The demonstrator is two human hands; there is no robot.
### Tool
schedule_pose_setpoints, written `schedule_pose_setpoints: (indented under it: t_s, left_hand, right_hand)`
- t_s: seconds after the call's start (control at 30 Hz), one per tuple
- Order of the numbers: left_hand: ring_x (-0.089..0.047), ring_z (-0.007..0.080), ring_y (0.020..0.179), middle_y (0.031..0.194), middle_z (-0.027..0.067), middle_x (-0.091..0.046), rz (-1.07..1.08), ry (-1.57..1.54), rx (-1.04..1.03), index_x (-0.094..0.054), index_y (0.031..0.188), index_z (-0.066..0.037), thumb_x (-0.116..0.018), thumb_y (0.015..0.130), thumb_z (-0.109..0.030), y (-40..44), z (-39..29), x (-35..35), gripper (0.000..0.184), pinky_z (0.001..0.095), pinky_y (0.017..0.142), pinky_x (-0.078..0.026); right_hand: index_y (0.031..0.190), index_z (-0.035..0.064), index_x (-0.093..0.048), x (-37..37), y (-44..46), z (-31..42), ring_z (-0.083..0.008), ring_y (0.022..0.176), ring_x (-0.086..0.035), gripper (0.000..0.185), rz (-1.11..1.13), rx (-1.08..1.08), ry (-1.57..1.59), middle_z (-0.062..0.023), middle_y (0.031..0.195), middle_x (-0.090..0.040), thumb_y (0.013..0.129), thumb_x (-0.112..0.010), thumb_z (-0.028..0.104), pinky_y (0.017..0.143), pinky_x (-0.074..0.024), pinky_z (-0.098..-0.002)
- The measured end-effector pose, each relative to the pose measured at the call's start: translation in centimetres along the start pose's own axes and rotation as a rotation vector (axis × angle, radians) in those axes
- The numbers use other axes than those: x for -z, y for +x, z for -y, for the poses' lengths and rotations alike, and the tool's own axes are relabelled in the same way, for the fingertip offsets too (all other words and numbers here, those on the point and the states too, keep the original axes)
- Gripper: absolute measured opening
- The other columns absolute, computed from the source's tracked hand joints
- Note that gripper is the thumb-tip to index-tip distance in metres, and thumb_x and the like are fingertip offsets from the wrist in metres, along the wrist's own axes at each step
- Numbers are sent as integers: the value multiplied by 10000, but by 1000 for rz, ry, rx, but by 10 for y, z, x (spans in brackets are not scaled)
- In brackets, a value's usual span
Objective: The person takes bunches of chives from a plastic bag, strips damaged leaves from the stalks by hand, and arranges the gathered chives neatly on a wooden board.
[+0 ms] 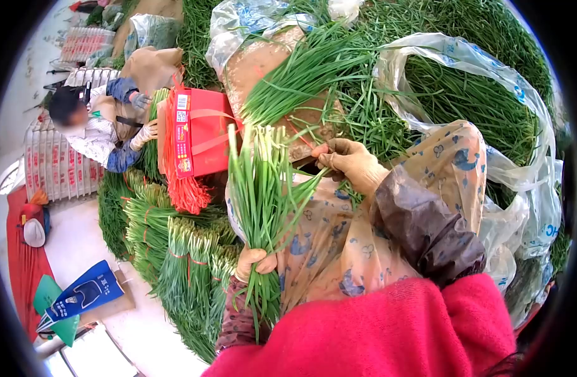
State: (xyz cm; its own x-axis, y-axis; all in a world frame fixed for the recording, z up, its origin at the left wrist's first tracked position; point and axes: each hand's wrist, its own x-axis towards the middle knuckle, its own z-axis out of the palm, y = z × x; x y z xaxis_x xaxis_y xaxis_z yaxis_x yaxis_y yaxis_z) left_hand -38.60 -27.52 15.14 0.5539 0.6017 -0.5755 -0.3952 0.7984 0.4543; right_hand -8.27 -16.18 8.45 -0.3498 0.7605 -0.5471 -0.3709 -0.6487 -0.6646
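Observation:
My gloved left hand (254,262) is wrapped round the lower part of a loose bunch of green chives (257,182), held upright with the pale cut ends at the top. To its right, my gloved right hand (354,164) is closed in a pinch on a few chive stalks that slant out from the bunch. A thin red strip shows near those fingertips; whether the fingers hold it too, I cannot tell. A patterned plastic apron (339,251) covers my lap beneath both hands.
A red box (207,135) with a bundle of red ties (186,195) stands left of the bunch. Tied chive bundles (191,270) are stacked below it. Loose chives (313,69) lie ahead, and a plastic bag (527,94) of chives sits right. A co-worker (97,129) handles chives at left.

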Motion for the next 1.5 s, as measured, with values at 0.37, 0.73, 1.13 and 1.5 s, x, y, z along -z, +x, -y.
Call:
schedule_pose_setpoints:
  t_s: [0.37, 0.73, 1.13, 1.5]
  left_hand:
    - [-391, 84, 387, 745, 105, -613, -55, 71, 83, -431, 1300, 75, -686, 783, -145, 10, -10, -19, 617, 224, 368, -261]
    - [-420, 107, 391, 653, 74, -573, -87, 252, 106, -474, 1231, 63, -700, 786, -179, 9, -13, -21, 555, 240, 394, -334]
    - [-410, 120, 380, 733, 110, -599, -152, 187, 50, -415, 1288, 42, -714, 763, -94, 17, -11, -26, 620, 245, 367, -310]
    - [-453, 148, 388, 652, 89, -556, -253, 448, 58, -474, 1199, 6, -710, 759, -61, 23, -12, -40, 504, 278, 365, -355]
  right_hand:
    - [1230, 26, -555, 11, -15, 67, -147, 804, -619, 423, -112, 519, -383, -30, 1046, -646, 886, -665, 247, 701, -513, -280]
    - [1051, 99, -678, 23, -7, 68, -235, 840, -685, 222, -451, 674, -1061, -129, 943, -689, 848, -598, 59, 700, -552, -309]
    - [1048, 106, -562, -40, -29, 64, -336, 637, -614, 219, 27, 621, -1424, -102, 658, -596, 840, -556, 173, 542, -476, -429]
    - [992, 5, -641, -43, 0, 40, -391, 717, -638, 349, 142, 272, -1368, -218, 774, -648, 777, -618, 280, 650, -518, -451]
